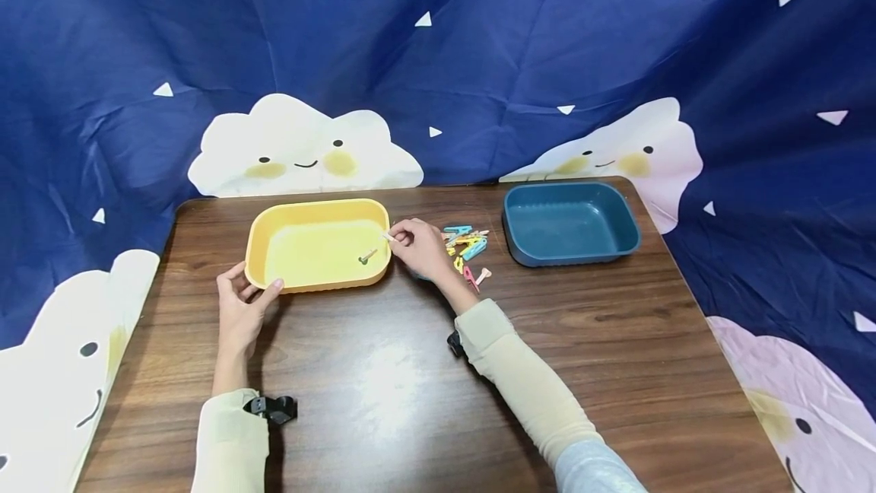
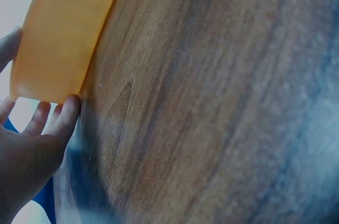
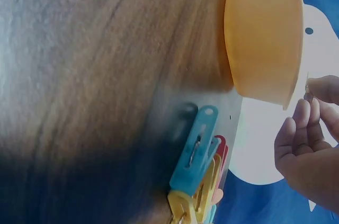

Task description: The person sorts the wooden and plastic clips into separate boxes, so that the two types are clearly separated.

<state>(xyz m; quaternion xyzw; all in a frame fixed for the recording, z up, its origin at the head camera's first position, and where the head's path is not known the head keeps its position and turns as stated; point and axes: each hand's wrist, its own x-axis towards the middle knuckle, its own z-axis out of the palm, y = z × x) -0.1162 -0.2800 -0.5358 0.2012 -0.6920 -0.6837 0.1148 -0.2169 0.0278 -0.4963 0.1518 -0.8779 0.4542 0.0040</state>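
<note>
While the left hand (image 1: pixel 242 312) holds the near-left corner of the yellow tray (image 1: pixel 308 249), thumb over the rim, the right hand (image 1: pixel 423 251) is at its right rim. Its grip is a close fingertip pinch on a slim pale piece (image 1: pixel 388 236), long axis roughly sideways, one end pointing left. Inside lies a green-ended peg (image 1: pixel 369 256); clothespins (image 1: pixel 474 249) sit on the worktop (image 1: pixel 616 341).
</note>
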